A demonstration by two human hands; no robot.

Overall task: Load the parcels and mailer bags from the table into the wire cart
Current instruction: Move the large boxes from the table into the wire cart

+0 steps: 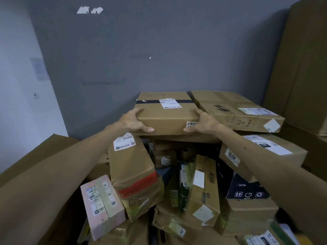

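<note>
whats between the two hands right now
In the head view, a flat cardboard box with a black tape band fills the gap; the left hand and right hand grip its near corners.

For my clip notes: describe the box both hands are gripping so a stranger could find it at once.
Against the grey wall rises a heap of parcels, and the held box lies flat at its top, left of the box marked 2-3. The left hand and right hand grip its near corners; only it has a black tape band across its lid.
</note>
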